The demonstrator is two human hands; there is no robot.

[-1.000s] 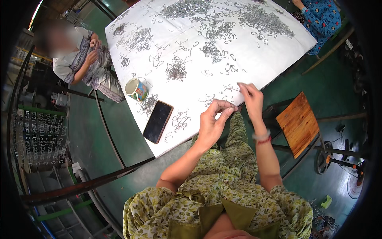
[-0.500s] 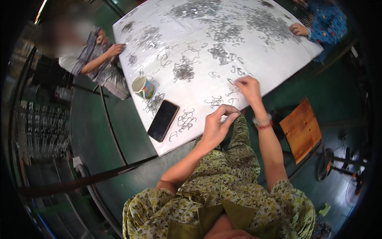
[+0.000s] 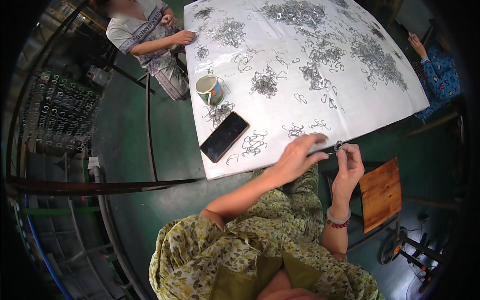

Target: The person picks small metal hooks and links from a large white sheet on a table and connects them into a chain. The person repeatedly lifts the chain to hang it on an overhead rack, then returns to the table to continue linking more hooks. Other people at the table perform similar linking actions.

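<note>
My right hand (image 3: pixel 347 167) is closed in a pinch on a small bent metal hook (image 3: pixel 338 146) just off the table's near edge. Whether more than one piece is in that pinch, I cannot make out. Beside it, my left hand (image 3: pixel 299 157) has its thumb apart from its fingers, and the fingertips are blurred. The thumb tip comes close to the hook. Small loose piles of grey wire hooks (image 3: pixel 295 130) lie on the white tabletop (image 3: pixel 280 150) just beyond my left hand, with another group (image 3: pixel 255 143) farther left.
A black phone (image 3: pixel 225 137) and a colourful cup (image 3: pixel 209 91) stand near the table's left edge. Larger hook piles (image 3: pixel 295 14) cover the far side. Two people (image 3: pixel 165 42) sit at the left and right. A wooden board (image 3: pixel 381 195) is at my right; hooks hang on a rack (image 3: pixel 65 110).
My right hand has come back from the tabletop to the near edge, now pinching a hook. My left hand has moved right and its pinch has opened. The view has shifted.
</note>
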